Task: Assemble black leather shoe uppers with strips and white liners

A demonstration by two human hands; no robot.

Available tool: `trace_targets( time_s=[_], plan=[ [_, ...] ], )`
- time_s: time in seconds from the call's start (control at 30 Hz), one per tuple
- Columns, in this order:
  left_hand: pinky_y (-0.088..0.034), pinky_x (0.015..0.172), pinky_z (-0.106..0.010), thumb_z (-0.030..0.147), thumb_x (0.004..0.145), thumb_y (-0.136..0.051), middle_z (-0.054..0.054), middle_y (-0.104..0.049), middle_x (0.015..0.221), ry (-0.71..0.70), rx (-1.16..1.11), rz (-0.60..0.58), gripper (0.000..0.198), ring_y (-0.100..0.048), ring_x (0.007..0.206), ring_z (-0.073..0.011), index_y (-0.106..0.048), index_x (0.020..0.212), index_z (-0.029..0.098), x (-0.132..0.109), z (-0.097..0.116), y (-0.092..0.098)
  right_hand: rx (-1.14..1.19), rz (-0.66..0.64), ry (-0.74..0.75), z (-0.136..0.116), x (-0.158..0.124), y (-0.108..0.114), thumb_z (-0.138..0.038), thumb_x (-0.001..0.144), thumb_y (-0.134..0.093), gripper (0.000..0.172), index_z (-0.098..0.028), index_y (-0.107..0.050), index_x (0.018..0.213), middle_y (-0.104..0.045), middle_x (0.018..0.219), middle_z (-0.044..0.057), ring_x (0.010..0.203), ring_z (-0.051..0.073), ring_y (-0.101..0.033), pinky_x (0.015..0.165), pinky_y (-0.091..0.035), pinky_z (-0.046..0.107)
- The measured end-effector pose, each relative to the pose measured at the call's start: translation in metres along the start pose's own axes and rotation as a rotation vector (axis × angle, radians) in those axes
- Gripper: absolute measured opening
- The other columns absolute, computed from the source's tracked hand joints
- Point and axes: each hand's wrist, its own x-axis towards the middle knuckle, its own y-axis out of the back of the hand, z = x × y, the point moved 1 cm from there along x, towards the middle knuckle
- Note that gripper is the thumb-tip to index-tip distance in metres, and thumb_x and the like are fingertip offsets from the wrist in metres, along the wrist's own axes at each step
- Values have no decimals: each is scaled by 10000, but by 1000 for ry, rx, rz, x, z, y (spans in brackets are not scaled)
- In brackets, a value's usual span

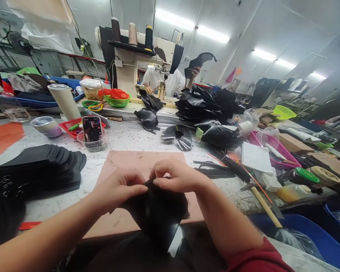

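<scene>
A glossy black leather-like piece point(161, 207) hangs between my hands over a pinkish-tan board point(116, 166). My left hand point(127, 187) pinches its upper edge between thumb and fingers. Close beside it, my right hand point(172, 175) grips the same edge, thumb on the near side. The two thumbs nearly meet at the middle of the edge. Lower down, the piece droops toward the near side of the board, and a whitish patch point(176, 241) shows at its lower right. The fingertips behind the edge are partly hidden.
Stacked black cut pieces point(45, 166) lie on the left. A phone point(92, 130) stands in a clear tub. Beyond is a sewing machine point(124, 64), with a person behind it holding up a black piece. Black pieces point(198, 105) are heaped right of it; a hammer point(265, 206) lies at the right edge.
</scene>
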Motion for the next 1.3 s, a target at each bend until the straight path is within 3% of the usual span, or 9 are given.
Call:
trace_targets(
  time_s=[0.13,0.33,0.4,0.53,0.77,0.97,1.13,1.3],
  plan=[
    [-404,516,-223,428,663,-557,26,-511,592,-41,-8,-55,261,-483,584,-125,-572,656,167,0,-2,0,30,27,-12,0,0,-3,-115,735,-508,168,-175,-456,587,-623,762,8,707,123,-534,664,-396,234],
    [-329,479,-196,395,701,-529,64,-384,586,-94,195,-160,265,-389,545,-97,-553,859,182,0,3,5,-103,-1,-29,-3,0,-6,-142,748,-525,84,-155,-546,667,-583,683,0,648,114,-508,610,-379,222],
    [-335,504,-199,374,695,-543,59,-409,611,-128,239,-186,230,-397,570,-98,-542,812,176,0,7,5,-156,0,-30,-4,0,-8,-161,757,-525,90,-150,-566,678,-577,667,3,639,114,-499,591,-369,220],
    [-322,502,-207,384,686,-529,50,-433,575,-132,235,-134,224,-399,558,-101,-523,654,163,2,14,2,-190,26,2,-7,-3,-9,-163,731,-545,60,-151,-583,687,-595,693,12,663,121,-512,598,-372,219],
    [-303,476,-197,340,682,-537,60,-434,542,-91,254,-93,189,-400,531,-97,-591,728,164,1,15,-2,-124,41,-20,-4,-10,-7,-109,641,-555,73,-166,-554,686,-621,741,6,685,130,-534,622,-399,227],
    [-280,469,-191,332,695,-525,63,-392,549,-119,227,-149,196,-356,524,-85,-595,750,158,1,15,-2,59,4,73,-3,-10,-4,-79,693,-519,115,-180,-470,666,-610,866,27,799,144,-540,738,-418,268],
    [-275,476,-191,365,695,-527,63,-359,552,-104,201,-187,238,-339,533,-86,-590,762,146,2,14,-1,175,-31,135,1,-9,-2,-120,751,-527,71,-164,-492,708,-565,979,78,895,155,-522,828,-402,297],
    [-263,466,-186,335,708,-510,61,-361,557,-126,165,-232,193,-317,520,-77,-573,719,153,1,16,-3,221,-173,177,-1,-8,-1,-154,786,-528,25,-147,-530,762,-497,1123,109,1061,166,-479,939,-344,309]
  ],
)
